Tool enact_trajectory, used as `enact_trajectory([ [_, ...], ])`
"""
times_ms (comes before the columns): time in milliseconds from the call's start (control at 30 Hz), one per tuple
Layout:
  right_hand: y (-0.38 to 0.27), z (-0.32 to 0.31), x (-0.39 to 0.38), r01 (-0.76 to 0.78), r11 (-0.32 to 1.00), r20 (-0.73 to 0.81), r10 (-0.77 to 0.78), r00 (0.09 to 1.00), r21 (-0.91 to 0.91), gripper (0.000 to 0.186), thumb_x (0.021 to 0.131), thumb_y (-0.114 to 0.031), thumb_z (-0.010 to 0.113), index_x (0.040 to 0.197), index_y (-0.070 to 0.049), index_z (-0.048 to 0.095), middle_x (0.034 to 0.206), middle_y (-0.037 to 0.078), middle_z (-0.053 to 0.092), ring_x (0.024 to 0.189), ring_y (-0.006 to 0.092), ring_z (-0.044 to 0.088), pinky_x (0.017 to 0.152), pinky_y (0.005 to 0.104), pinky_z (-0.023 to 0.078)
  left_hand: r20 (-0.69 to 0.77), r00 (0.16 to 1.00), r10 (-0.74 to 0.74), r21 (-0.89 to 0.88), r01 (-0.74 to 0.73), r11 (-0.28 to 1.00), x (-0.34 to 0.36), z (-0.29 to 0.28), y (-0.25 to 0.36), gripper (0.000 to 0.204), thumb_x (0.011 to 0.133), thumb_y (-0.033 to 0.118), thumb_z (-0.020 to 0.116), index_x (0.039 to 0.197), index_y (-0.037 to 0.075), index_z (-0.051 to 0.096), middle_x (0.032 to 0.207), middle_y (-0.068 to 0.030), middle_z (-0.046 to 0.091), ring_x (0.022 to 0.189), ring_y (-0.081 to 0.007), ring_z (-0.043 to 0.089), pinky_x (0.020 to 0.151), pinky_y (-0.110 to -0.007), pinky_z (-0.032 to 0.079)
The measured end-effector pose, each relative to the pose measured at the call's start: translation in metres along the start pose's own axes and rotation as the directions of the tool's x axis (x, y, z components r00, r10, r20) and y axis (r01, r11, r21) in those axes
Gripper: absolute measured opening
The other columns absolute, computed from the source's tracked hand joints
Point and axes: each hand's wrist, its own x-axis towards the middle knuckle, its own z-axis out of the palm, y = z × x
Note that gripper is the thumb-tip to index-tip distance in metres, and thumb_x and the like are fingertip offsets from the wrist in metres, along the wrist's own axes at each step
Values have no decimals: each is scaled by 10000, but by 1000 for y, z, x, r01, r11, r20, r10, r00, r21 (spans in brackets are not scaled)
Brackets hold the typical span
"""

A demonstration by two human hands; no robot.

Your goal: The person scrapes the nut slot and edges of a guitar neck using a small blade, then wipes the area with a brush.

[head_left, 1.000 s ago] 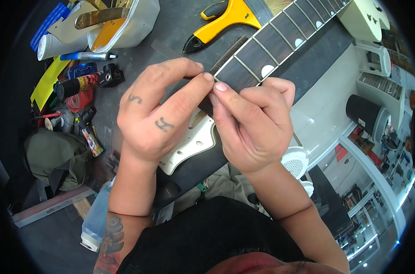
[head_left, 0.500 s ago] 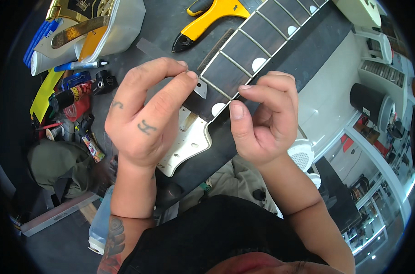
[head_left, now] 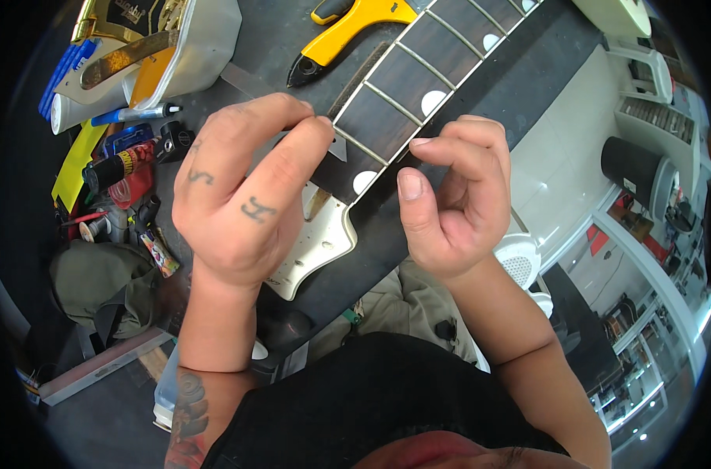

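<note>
A guitar neck [head_left: 402,86] with a dark fretboard, metal frets and white round inlays slants up to the right across the dark table. Its white headstock [head_left: 320,242] points toward me. My left hand [head_left: 242,187] is closed, thumb and forefinger pinched at the far-left edge of the fretboard by a fret end; what they grip is hidden. A thin silvery plate [head_left: 338,148] peeks out beneath those fingers. Beside the neck's right edge, my right hand [head_left: 458,199] has thumb and forefinger apart with nothing visible between them, a small gap from the fretboard.
A yellow-handled tool [head_left: 343,39] lies beyond the neck. At the far left stand a white plastic tub [head_left: 214,55], a blue pen [head_left: 136,114], and small bottles. A dark green cloth item [head_left: 101,289] sits nearer left. The table's right edge drops to a tiled floor [head_left: 555,156].
The neck has shifted slightly left in view, along with my left hand. My right fingertips, at the fretboard edge before, now sit a little apart from it.
</note>
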Motion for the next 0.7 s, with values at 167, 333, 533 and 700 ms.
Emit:
enact_trajectory([
  [167,-1,-5,-1,-11,1000,18,11,1000,-11,291,818,-88,875,1094,-41,795,1035,113,657,960,304,585,838,391,489,42,999,19,18,-20,1000,4,-9,2,347,723,-161,832,1046,-33,837,1051,-166,789,933,-294,789,816,-357,651],
  [333,-3,-14,-2,-24,999,7,24,1000,-25,267,842,-91,866,1091,-34,789,1041,118,651,971,308,585,843,402,495,133,990,-37,44,31,999,0,-36,13,343,738,-176,770,1049,-48,835,1064,-197,790,970,-301,777,831,-375,653],
  [533,14,-78,-40,-93,979,14,97,995,-182,244,865,-61,845,1098,-26,781,1007,135,641,950,318,594,835,420,498,27,947,-319,-90,320,943,-36,-55,33,345,829,-210,716,1131,-58,787,1178,-202,750,1107,-297,741,987,-391,625],
  [700,52,-186,-158,-427,768,40,504,863,-476,173,946,-61,813,1109,-27,767,1033,119,710,1007,296,669,894,442,541,19,940,-342,-231,336,913,-54,-37,27,353,1022,-194,616,1352,-106,706,1373,-197,697,1206,-288,732,1077,-412,625],
])
